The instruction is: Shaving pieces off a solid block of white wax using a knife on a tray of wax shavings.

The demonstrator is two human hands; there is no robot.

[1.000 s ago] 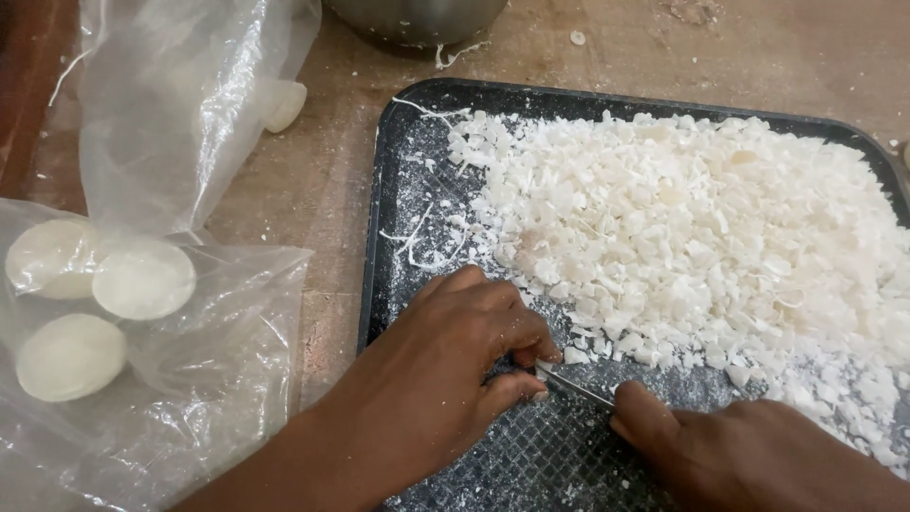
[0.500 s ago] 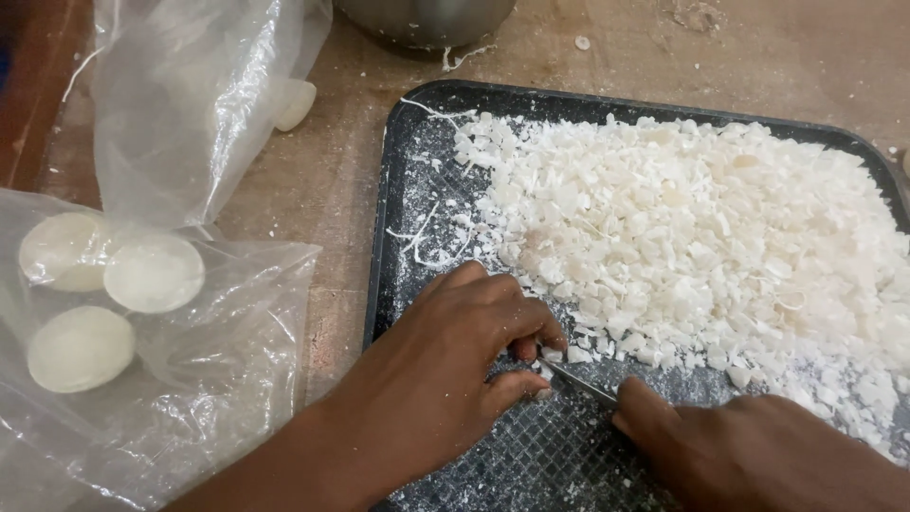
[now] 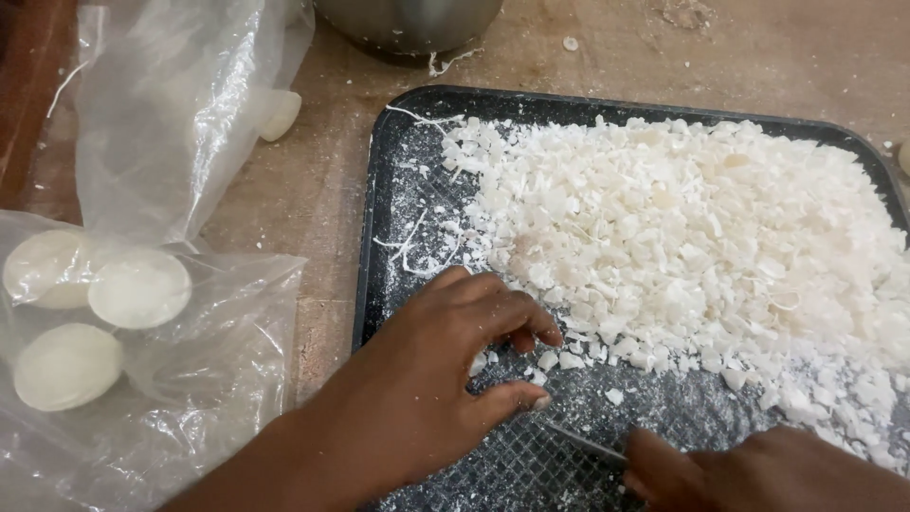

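A black tray [image 3: 379, 190] holds a wide heap of white chopped flakes [image 3: 682, 237]. My left hand [image 3: 427, 389] rests on the tray's near left part, at the edge of the heap. Its curled fingers and thumb close around a small white piece [image 3: 479, 363]. My right hand [image 3: 758, 474] is at the bottom right, partly out of frame, gripping a thin knife [image 3: 588, 441]. The blade lies low over the tray and points toward my left thumb, a short gap away from it.
Clear plastic bags [image 3: 171, 114] lie on the brown worktop to the left, the near one holding three white round cakes [image 3: 137, 287]. Another white cake [image 3: 280, 114] sits under the far bag. A metal bowl [image 3: 408, 24] stands beyond the tray.
My right hand has drawn back to the lower right, so the knife tip now sits apart from my left fingers. A few small flakes lie loose beside my left fingertips.
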